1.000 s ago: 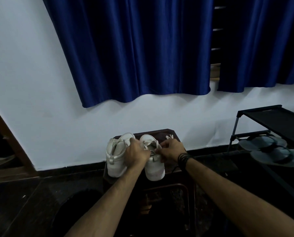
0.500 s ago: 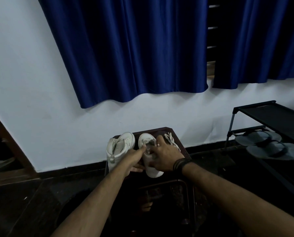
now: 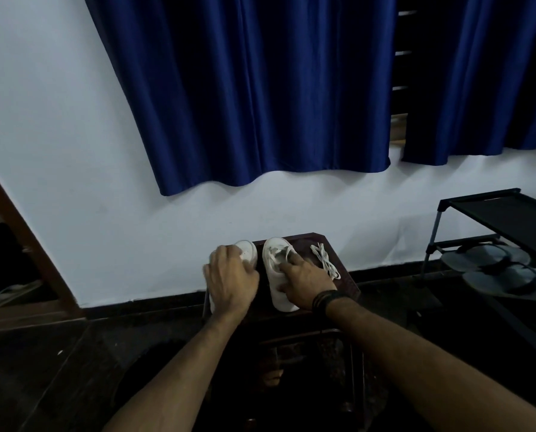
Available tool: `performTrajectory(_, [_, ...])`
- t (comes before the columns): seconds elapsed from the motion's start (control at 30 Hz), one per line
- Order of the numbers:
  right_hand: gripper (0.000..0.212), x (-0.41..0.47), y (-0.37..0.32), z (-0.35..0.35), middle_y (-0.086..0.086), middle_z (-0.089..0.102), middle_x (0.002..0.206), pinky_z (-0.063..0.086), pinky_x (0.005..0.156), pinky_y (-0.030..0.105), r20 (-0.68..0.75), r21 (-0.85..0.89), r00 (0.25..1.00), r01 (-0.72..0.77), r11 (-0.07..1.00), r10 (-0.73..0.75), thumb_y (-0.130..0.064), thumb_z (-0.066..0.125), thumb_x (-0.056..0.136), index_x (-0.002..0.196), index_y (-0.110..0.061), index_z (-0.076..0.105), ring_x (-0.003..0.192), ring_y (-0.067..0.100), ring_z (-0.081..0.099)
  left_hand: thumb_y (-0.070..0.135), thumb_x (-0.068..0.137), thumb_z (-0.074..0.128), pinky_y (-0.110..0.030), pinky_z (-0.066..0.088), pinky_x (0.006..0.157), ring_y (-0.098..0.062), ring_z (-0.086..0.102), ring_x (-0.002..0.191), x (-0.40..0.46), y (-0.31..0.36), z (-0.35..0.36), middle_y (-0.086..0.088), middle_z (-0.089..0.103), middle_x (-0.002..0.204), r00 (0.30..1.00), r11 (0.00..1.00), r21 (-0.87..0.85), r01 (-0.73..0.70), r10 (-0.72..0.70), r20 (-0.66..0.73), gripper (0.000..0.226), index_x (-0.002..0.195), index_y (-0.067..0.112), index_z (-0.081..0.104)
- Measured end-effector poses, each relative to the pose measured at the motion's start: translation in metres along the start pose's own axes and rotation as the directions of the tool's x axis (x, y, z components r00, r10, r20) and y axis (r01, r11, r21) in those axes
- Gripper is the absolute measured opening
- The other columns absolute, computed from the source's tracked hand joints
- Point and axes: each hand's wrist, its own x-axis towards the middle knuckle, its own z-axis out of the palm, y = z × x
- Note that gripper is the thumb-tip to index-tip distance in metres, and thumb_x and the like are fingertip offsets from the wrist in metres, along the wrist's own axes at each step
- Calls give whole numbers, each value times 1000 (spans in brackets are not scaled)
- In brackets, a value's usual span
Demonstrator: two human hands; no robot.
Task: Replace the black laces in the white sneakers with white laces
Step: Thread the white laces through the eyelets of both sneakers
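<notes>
Two white sneakers stand side by side on a dark wooden stool (image 3: 347,285) against the wall. My left hand (image 3: 229,277) lies over the left sneaker (image 3: 248,249) and grips it from above, hiding most of it. My right hand (image 3: 304,280) holds the right sneaker (image 3: 276,263), thumb on its left side and fingers over the tongue. White lacing shows near that shoe's toe. A loose white lace (image 3: 324,260) lies bunched on the stool to the right of the shoes. I see no black laces.
A black shoe rack (image 3: 494,213) stands at the right with grey sandals (image 3: 506,272) on its lower shelf. Blue curtains (image 3: 260,88) hang over the white wall behind. A brown wooden frame (image 3: 20,232) leans at the left. The floor is dark.
My left hand has left the right sneaker and moved onto the left one. My right hand has slid down over the right sneaker. The view has shifted slightly.
</notes>
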Motion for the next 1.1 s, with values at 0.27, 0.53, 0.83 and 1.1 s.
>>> performTrajectory(0.27, [34, 13, -25, 4, 6, 54, 113, 49, 83, 39, -294, 166, 954, 118, 979, -65, -28, 70, 73, 104, -15, 62, 104, 29, 52, 43, 77, 51, -39, 47, 96, -37, 55, 120, 26, -49, -12, -18, 61, 128, 784, 839, -164, 519, -392, 481, 60, 124, 6, 59])
performTrajectory(0.53, [14, 16, -6, 3, -7, 52, 96, 49, 76, 26, -348, 534, 935, 142, 833, 64, -23, 74, 78, 90, -21, 67, 82, 9, 55, 25, 81, 57, -38, 51, 82, -36, 61, 106, 14, -33, -2, -14, 64, 114, 821, 906, 0, 424, -384, 423, 35, 112, 10, 63])
performTrajectory(0.83, [46, -1, 83, 13, 14, 52, 122, 48, 89, 39, -48, 252, 860, -481, 840, 508, -32, 70, 84, 123, -14, 53, 114, 34, 52, 6, 90, 45, -44, 44, 94, -39, 50, 124, 1, -19, 25, -19, 50, 136, 942, 942, -185, 279, -231, 243, 53, 143, 4, 38])
performTrajectory(1.1, [24, 1, 93, 34, 13, 68, 105, 53, 85, 34, -49, 226, 925, -357, 906, 377, -4, 59, 85, 100, -14, 74, 97, 32, 65, 14, 92, 46, -44, 46, 91, -37, 53, 122, 4, -21, 31, -16, 53, 135, 935, 960, -84, 268, -238, 262, 51, 142, 6, 39])
